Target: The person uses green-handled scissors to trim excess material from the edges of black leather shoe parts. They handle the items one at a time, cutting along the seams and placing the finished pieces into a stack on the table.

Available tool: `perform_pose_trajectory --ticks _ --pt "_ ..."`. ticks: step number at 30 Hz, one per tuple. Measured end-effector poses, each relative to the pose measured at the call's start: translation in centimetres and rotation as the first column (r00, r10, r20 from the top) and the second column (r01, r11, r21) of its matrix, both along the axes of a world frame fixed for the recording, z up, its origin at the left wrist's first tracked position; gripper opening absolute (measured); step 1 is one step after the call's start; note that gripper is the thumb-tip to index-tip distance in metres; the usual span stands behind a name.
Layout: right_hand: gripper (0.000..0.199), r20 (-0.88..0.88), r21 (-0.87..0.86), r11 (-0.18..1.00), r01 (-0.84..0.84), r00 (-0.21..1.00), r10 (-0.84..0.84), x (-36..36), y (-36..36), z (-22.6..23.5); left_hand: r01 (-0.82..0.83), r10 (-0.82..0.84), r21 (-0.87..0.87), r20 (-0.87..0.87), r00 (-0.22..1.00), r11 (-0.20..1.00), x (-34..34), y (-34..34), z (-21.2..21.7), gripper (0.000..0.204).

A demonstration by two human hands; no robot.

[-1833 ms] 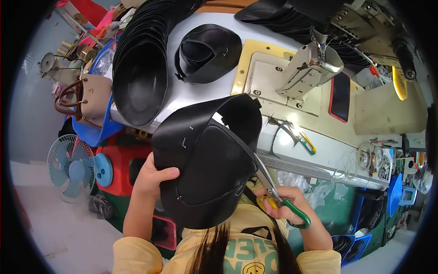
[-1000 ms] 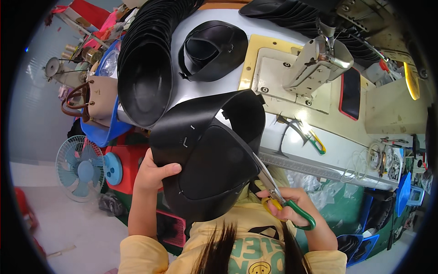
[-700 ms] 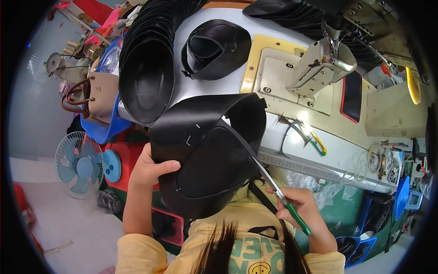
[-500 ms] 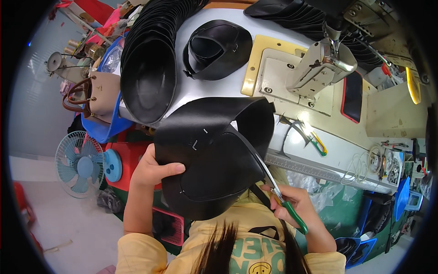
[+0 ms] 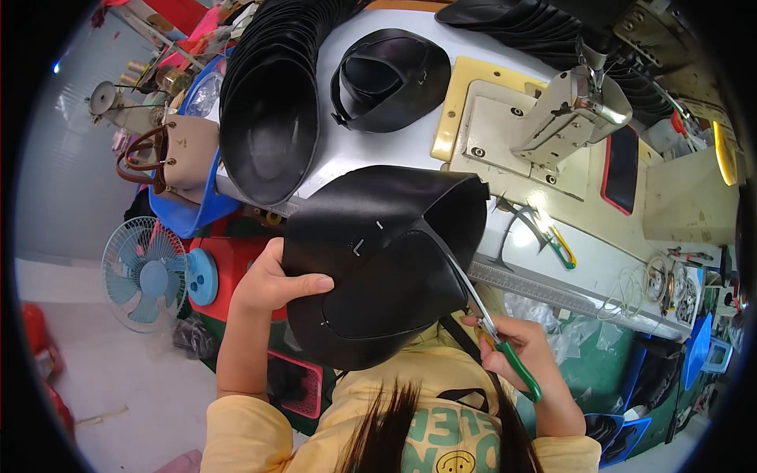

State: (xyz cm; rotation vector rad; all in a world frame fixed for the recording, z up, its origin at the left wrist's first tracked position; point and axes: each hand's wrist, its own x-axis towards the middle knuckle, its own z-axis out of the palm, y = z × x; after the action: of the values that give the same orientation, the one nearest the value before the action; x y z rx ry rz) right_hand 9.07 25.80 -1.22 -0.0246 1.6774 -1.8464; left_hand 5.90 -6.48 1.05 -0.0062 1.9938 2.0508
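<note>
A curved black leather-like piece (image 5: 378, 268), shaped like a bag body with a rounded panel and small pale marks, is held up in front of my body. My left hand (image 5: 272, 284) grips its left edge, thumb on the outer face and fingers hidden behind. In my right hand (image 5: 516, 343) are green-handled scissors (image 5: 520, 370), closed around the handle. The scissors' blades lie along the panel's right edge beside the piece's opening; the tips are hard to make out against the black.
Beyond stand a nested stack of black pieces (image 5: 268, 134), a similar single black piece (image 5: 390, 79) and a sewing machine (image 5: 564, 118). Green-and-yellow thread snips (image 5: 560, 246) and a metal ruler (image 5: 536, 288) lie right. A blue fan (image 5: 150, 276) and beige handbag (image 5: 189, 154) are left.
The whole view has shifted slightly, so the bench things appear a little farther right. My hands keep their grips on the black piece and the scissors, with little visible movement.
</note>
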Motion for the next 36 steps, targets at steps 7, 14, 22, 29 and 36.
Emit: perform_pose_trajectory --ticks 7,14,22,29,36 --pt "0.07 0.0 -0.02 1.0 -0.003 1.0 0.003 0.4 0.2 -0.1 0.039 -0.04 -0.048 -0.029 0.999 0.998 -0.2 -0.3 0.2 0.029" --pt "0.071 -0.038 0.004 0.999 -0.031 0.999 0.032 -0.1 0.0 0.0 0.157 -0.159 -0.029 -0.067 0.985 0.987 -0.4 -0.5 0.4 0.026" --pt "0.073 -0.033 0.008 1.0 -0.022 0.999 0.023 -0.2 -0.4 0.3 0.265 -0.271 -0.068 -0.109 0.956 0.962 -0.5 -0.6 0.8 0.026" --pt "0.069 -0.086 0.02 0.996 -0.083 0.993 0.085 -0.1 0.7 -0.5 0.321 -0.349 -0.18 -0.159 0.923 0.93 -0.4 -0.8 1.0 0.029" --pt "0.063 -0.103 0.099 0.984 -0.147 0.982 0.157 -0.3 1.8 -0.3 0.344 -0.368 -0.224 -0.07 0.927 0.912 -0.2 -0.7 0.7 0.032"
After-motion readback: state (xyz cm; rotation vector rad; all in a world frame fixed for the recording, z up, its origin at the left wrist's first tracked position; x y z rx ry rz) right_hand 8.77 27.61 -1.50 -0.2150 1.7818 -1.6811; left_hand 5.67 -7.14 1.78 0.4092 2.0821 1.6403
